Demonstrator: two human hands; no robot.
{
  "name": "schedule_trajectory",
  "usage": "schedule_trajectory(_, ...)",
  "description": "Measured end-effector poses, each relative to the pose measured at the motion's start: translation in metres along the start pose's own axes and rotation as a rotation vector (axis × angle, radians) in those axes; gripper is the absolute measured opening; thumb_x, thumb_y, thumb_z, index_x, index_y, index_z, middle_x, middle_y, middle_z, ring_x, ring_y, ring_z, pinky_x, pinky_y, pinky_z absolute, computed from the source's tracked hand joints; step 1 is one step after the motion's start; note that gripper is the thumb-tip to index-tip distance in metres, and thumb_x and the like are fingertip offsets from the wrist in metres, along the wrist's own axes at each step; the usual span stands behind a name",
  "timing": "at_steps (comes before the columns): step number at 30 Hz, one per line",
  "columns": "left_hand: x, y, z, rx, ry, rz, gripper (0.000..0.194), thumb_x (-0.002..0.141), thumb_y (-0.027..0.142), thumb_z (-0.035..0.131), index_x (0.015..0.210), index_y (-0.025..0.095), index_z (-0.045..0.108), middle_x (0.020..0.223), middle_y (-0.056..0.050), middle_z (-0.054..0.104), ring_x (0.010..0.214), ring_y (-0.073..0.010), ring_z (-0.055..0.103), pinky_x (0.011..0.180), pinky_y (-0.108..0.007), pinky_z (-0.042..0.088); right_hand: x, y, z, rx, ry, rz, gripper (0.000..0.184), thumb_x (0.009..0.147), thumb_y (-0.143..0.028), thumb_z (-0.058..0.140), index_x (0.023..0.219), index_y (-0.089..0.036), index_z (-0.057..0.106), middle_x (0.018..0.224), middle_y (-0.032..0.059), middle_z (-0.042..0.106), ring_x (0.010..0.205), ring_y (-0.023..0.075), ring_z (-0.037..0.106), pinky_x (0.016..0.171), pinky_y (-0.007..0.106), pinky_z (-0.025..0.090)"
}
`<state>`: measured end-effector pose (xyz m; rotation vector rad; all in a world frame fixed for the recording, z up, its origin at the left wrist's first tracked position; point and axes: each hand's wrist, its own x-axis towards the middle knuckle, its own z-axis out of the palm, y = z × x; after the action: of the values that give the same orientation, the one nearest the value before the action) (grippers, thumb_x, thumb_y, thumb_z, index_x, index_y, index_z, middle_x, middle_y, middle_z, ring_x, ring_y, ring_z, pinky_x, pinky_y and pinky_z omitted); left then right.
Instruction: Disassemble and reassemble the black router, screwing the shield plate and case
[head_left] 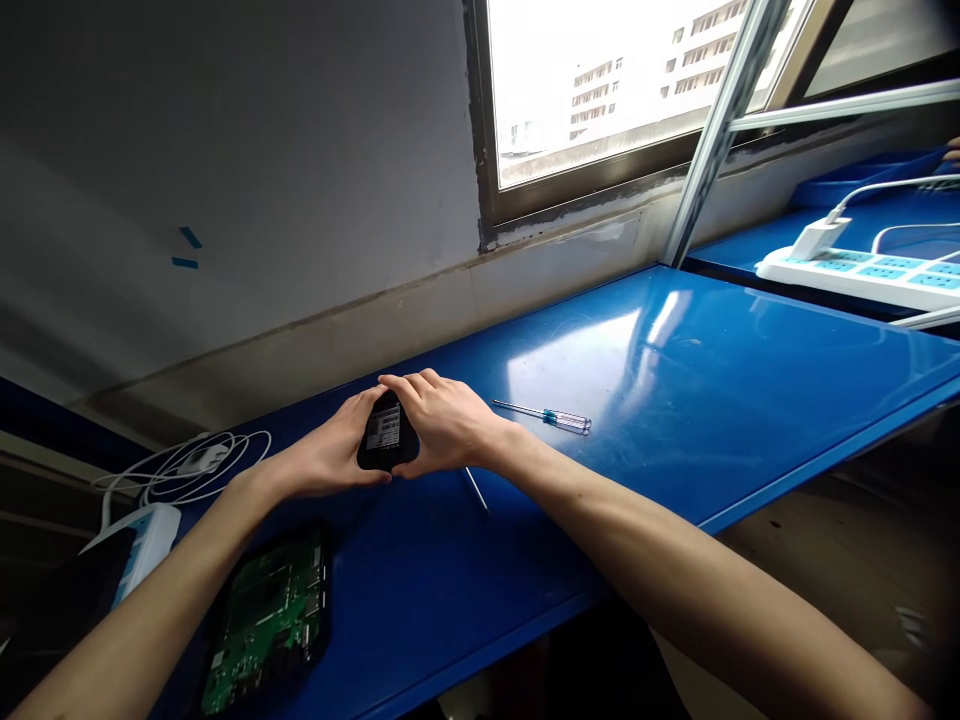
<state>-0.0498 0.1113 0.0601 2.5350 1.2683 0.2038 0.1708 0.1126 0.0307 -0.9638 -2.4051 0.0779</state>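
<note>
Both my hands hold a small black device (pixel 387 436) with a white label, just above the blue table (pixel 675 400). My left hand (pixel 330 450) grips its left side. My right hand (pixel 442 420) covers its top and right side. A small screwdriver (pixel 551 418) with a clear and blue handle lies on the table to the right of my right hand. A thin metal rod (pixel 476 490) lies just below my right wrist. A green circuit board (pixel 270 620) in a black shell rests near my left forearm.
A white power strip (pixel 146 545) with coiled white cables (pixel 187 465) sits at the table's left end. Another white power strip (pixel 862 270) with a plugged charger lies on the blue surface at far right. A window and grey wall stand behind the table.
</note>
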Motion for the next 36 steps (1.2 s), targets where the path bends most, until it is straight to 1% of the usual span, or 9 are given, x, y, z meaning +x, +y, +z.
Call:
schedule_trajectory(4,0.005,0.005,0.002,0.005,0.012,0.030,0.090,0.073,0.043,0.079,0.150,0.027,0.035,0.145,-0.013,0.050,0.139,-0.0418,0.047,0.115,-0.056,0.044,0.001,-0.001,0.002,-0.036,0.011,-0.025,0.107,0.066,-0.057,0.086,0.149,-0.009,0.036,0.134,0.0206,0.063,0.118,0.0359,0.060,0.101,0.049,0.054)
schedule_trajectory(9,0.007,0.010,0.001,0.033,0.024,0.047,0.093,0.074,0.038,0.076,0.153,0.026,0.028,0.150,-0.015,0.044,0.144,-0.0433,0.039,0.117,-0.058,0.040,-0.001,-0.002,0.003,-0.080,0.032,-0.041,0.111,0.068,-0.053,0.086,0.153,-0.008,0.031,0.138,0.0214,0.059,0.119,0.0372,0.057,0.104,0.050,0.052)
schedule_trajectory(13,0.005,0.010,0.001,0.037,0.054,0.048,0.100,0.075,0.041,0.079,0.156,0.027,0.022,0.151,-0.015,0.039,0.142,-0.0435,0.042,0.113,-0.058,0.045,-0.002,-0.002,-0.002,-0.017,0.077,-0.062,0.116,0.073,-0.060,0.083,0.158,-0.009,0.023,0.143,0.0213,0.055,0.128,0.0373,0.054,0.108,0.050,0.049)
schedule_trajectory(14,0.004,0.010,0.001,0.042,0.076,0.061,0.102,0.076,0.042,0.079,0.157,0.028,0.019,0.152,-0.015,0.037,0.141,-0.0425,0.043,0.113,-0.057,0.046,-0.002,-0.002,-0.004,0.011,0.102,-0.055,0.113,0.076,-0.063,0.079,0.158,-0.009,0.023,0.145,0.0210,0.054,0.131,0.0365,0.053,0.110,0.049,0.049)
schedule_trajectory(16,0.000,0.009,0.001,0.058,0.118,0.087,0.105,0.079,0.040,0.079,0.160,0.031,0.012,0.153,-0.013,0.033,0.141,-0.0408,0.043,0.113,-0.058,0.045,0.000,-0.003,-0.007,0.058,0.170,0.004,0.098,0.087,-0.065,0.068,0.157,-0.011,0.027,0.146,0.0190,0.054,0.133,0.0336,0.052,0.111,0.046,0.048)
schedule_trajectory(19,-0.008,0.005,0.002,0.080,0.190,0.092,0.109,0.079,0.041,0.080,0.161,0.038,0.007,0.157,-0.011,0.027,0.144,-0.0411,0.041,0.113,-0.061,0.045,0.003,-0.002,-0.007,0.071,0.273,0.141,0.072,0.099,-0.055,0.055,0.154,-0.014,0.034,0.137,0.0158,0.061,0.127,0.0295,0.056,0.108,0.044,0.049)
schedule_trajectory(22,-0.015,0.000,0.004,0.088,0.294,0.131,0.111,0.076,0.044,0.083,0.161,0.040,0.012,0.155,-0.010,0.028,0.141,-0.0426,0.044,0.110,-0.065,0.047,0.005,0.000,-0.002,0.041,0.323,0.198,0.064,0.101,-0.044,0.057,0.152,-0.010,0.037,0.129,0.0157,0.065,0.119,0.0285,0.059,0.106,0.044,0.050)
schedule_trajectory(28,-0.022,-0.008,0.007,0.075,0.462,0.206,0.108,0.070,0.041,0.090,0.152,0.033,0.021,0.144,-0.013,0.038,0.134,-0.0390,0.050,0.111,-0.065,0.047,0.004,0.004,0.008,-0.040,0.281,0.198,0.054,0.099,-0.032,0.061,0.146,-0.009,0.047,0.127,0.0170,0.066,0.116,0.0295,0.059,0.100,0.045,0.053)
schedule_trajectory(36,-0.044,-0.017,0.013,-0.025,0.513,0.070,0.096,0.073,0.036,0.087,0.141,0.030,0.020,0.147,-0.011,0.042,0.134,-0.0351,0.054,0.113,-0.060,0.046,0.003,0.008,0.014,-0.082,0.216,0.234,0.047,0.099,-0.030,0.060,0.141,-0.010,0.053,0.124,0.0151,0.068,0.115,0.0292,0.059,0.099,0.042,0.053)
